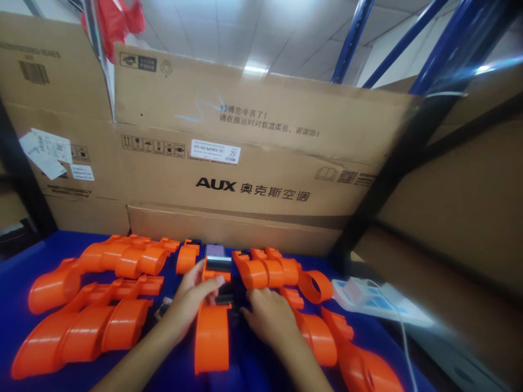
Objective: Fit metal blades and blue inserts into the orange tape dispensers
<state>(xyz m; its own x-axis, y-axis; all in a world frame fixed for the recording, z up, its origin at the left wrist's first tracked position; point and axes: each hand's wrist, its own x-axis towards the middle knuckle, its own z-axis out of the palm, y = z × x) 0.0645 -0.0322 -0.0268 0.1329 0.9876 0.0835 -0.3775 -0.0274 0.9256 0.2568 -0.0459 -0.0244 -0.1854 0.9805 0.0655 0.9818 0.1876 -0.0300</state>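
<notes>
An orange plastic tape dispenser [212, 332] lies on the blue table [16, 272] between my hands. My left hand [192, 302] curls over its upper left end, thumb pressing near a dark metal part [218, 264]. My right hand [267, 316] closes on the right side of the same piece, fingers pinching a small black part [229, 298]. A phone [214, 250] lies just behind it.
Rows of orange dispenser shells lie at the left [81, 326] and right [322, 337]. Large cardboard boxes [253, 163] wall the back. A white power strip [376, 299] with a cable sits at the right. Blue shelf posts [351, 38] rise behind.
</notes>
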